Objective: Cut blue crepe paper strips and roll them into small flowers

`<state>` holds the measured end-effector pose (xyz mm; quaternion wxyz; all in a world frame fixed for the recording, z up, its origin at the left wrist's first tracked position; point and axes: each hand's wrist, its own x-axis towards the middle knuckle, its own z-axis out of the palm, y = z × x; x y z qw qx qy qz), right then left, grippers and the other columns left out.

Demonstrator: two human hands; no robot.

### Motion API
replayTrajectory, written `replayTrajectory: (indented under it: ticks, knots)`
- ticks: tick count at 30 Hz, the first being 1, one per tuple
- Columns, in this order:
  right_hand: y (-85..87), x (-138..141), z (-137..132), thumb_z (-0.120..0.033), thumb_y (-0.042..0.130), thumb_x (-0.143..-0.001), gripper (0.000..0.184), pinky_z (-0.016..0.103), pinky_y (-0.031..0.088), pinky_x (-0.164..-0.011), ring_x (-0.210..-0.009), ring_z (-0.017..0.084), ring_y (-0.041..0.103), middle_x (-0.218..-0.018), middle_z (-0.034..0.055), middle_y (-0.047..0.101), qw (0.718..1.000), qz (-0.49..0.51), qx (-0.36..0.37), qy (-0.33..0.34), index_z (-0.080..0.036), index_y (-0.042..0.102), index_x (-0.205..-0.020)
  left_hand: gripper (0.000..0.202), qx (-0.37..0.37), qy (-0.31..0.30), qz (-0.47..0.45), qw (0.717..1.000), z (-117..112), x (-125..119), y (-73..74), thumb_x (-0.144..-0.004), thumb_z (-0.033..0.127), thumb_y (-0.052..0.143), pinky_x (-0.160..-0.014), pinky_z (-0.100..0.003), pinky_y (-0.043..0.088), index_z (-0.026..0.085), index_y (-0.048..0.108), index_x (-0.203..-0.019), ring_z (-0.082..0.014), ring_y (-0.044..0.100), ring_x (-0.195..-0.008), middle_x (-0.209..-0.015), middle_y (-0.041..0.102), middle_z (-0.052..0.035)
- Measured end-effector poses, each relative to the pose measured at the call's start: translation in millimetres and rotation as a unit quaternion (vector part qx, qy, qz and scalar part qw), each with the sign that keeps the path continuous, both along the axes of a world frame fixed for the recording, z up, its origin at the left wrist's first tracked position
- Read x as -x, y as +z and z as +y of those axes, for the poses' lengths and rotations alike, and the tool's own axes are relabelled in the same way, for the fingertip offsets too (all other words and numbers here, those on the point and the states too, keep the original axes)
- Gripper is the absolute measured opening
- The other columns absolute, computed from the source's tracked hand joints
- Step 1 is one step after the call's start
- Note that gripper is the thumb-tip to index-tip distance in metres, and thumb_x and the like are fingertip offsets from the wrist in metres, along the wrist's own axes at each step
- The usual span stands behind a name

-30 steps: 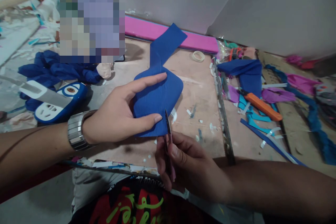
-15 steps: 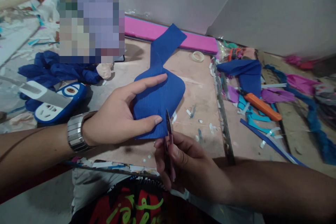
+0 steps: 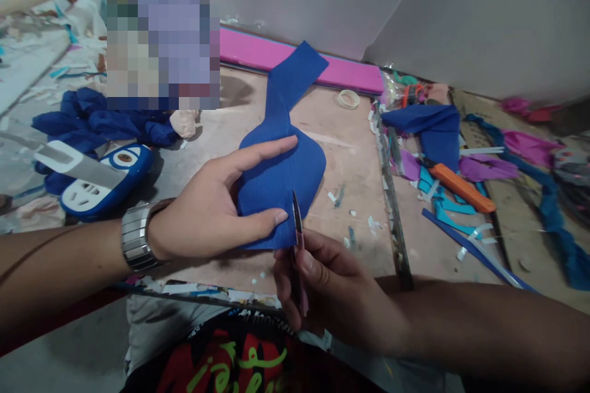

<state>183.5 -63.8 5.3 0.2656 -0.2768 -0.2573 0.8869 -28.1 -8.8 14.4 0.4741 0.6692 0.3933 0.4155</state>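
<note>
A folded dark blue sheet, cloth or crepe paper, has a wide rounded body and a narrow strip bent towards the back. My left hand, wearing a metal-banded watch, holds its left side, with thumb and index finger lying across the top. The other left fingers are hidden. Scissors are gripped in my right hand, close to me at the sheet's lower right edge. The blades point away from me, against that edge, and look nearly closed. My right fingers cover most of the handles.
A pink strip runs along the back, a tape roll in front of it. To the right lie an orange box cutter and scraps. A blue-white power strip and bunched blue material sit left.
The blue sheet and my left hand have shifted slightly right and towards me. The scissors' blades have come closer together at the edge.
</note>
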Motion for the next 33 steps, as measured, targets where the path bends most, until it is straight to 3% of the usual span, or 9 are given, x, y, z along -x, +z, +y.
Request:
replayTrajectory:
  ticks: [13, 21, 26, 33]
  knots:
    - [-2.4, -0.5, -1.4, -0.043, 0.062, -0.100, 0.030, 0.012, 0.038, -0.042, -0.049, 0.005, 0.056, -0.069, -0.0010, 0.064, 1.000, -0.007, -0.022, 0.001, -0.015, 0.064, -0.091, 0.079, 0.001, -0.006, -0.011, 1.000, -1.4, -0.2, -1.8, -0.078, 0.025, 0.083, -0.111, -0.047, 0.054, 0.024, 0.052, -0.151, -0.0365, 0.054, -0.139, -0.154, 0.054, -0.0106]
    - [-4.0, -1.1, -0.8, -0.045, 0.066, -0.098, 0.030, 0.013, 0.040, -0.043, -0.050, 0.005, 0.059, -0.074, -0.0014, 0.065, 1.000, -0.025, -0.017, -0.010, -0.016, 0.061, -0.092, 0.078, 0.009, 0.000, -0.007, 1.000, -2.1, -0.7, -1.2, -0.078, 0.026, 0.082, -0.111, -0.048, 0.054, 0.026, 0.052, -0.151, -0.0377, 0.050, -0.142, -0.156, 0.052, -0.0093]
    - [-4.0, 0.0, -1.4, -0.043, 0.066, -0.098, 0.027, 0.013, 0.040, -0.044, -0.053, 0.006, 0.062, -0.079, -0.0019, 0.067, 0.999, -0.020, -0.020, -0.021, -0.019, 0.055, -0.095, 0.081, -0.003, -0.009, -0.011, 1.000, -2.8, 0.4, -3.3, -0.076, 0.025, 0.084, -0.107, -0.042, 0.058, 0.030, 0.052, -0.150, -0.0351, 0.054, -0.140, -0.155, 0.054, -0.0064]
    - [-4.1, 0.8, -1.0, -0.044, 0.067, -0.097, 0.028, 0.012, 0.039, -0.043, -0.051, 0.005, 0.060, -0.076, -0.0030, 0.066, 0.999, -0.014, -0.015, -0.030, -0.019, 0.055, -0.095, 0.084, 0.044, -0.037, -0.039, 0.998, -6.1, -1.4, -3.5, -0.077, 0.023, 0.084, -0.100, -0.039, 0.062, 0.027, 0.048, -0.153, -0.0339, 0.059, -0.134, -0.155, 0.053, -0.0086]
